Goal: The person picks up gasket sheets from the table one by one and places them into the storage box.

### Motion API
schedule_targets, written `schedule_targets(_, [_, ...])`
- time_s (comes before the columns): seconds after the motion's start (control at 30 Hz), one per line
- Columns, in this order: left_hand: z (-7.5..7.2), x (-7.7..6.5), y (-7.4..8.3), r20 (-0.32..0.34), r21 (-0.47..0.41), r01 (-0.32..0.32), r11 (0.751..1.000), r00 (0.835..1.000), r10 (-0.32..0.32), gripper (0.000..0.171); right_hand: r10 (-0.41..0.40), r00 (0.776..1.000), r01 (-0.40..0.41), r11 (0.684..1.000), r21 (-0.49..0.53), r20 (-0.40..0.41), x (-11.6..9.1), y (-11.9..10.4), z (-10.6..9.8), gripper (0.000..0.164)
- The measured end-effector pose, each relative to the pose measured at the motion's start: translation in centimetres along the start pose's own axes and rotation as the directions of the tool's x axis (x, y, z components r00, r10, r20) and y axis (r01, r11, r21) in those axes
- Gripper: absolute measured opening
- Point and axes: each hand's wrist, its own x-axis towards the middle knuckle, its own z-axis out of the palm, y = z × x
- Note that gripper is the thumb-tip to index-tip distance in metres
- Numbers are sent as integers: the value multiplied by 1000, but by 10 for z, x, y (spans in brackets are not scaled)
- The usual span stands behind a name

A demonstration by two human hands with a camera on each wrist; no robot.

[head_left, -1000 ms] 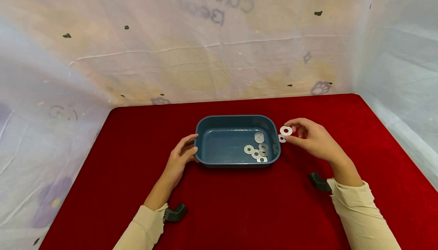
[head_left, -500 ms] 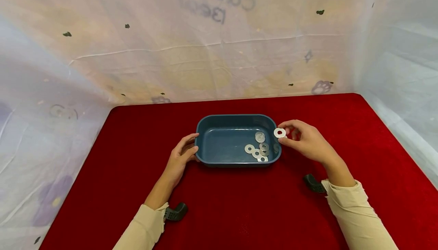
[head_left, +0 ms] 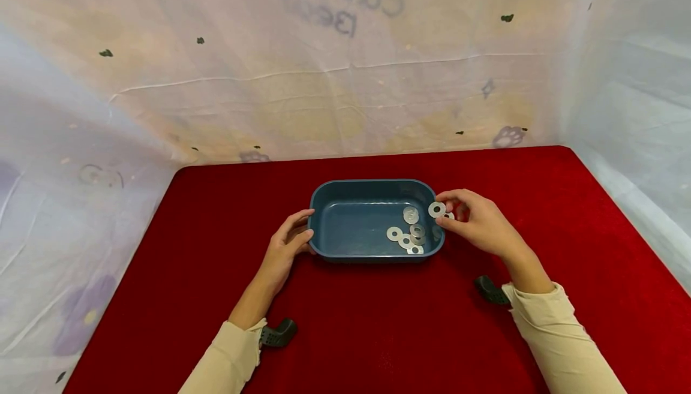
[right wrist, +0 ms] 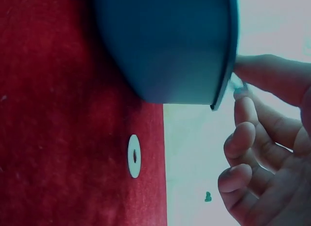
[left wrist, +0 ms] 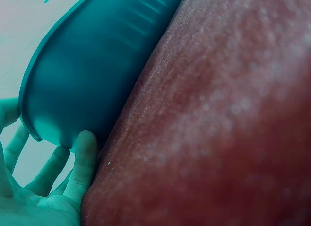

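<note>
A blue rectangular container (head_left: pixel 345 229) stands on the red cloth. At its left end my left hand (head_left: pixel 286 243) touches the outer wall and rim; the left wrist view shows its fairly straight thumb (left wrist: pixel 86 153) and fingertips against the wall. My right hand (head_left: pixel 483 221) pinches a flat metal washer (head_left: pixel 431 211) between thumb and index finger at the right rim. Several more washers (head_left: pixel 392 235) lie inside, toward the right end, some overlapping. On the cloth just outside that end lies another washer (right wrist: pixel 129 156), partly hidden in the head view behind the pinched one and the fingers.
The red cloth (head_left: pixel 345 334) covers the table around the container. Pale printed sheets (head_left: pixel 345 106) hang behind and at both sides. Dark wrist mounts (head_left: pixel 278 334) stick out from both sleeves, above the cloth.
My right hand has moved left with the pinched washer, from right of the container to its right rim. My left hand stays in place at the left end.
</note>
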Motion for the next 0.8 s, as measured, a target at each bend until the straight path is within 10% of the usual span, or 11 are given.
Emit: schedule_targets(0.8, [0, 1, -2, 2, -7, -6, 1000, 1000, 6, 47, 123, 992, -123, 992, -24, -1, 1, 21, -2, 34])
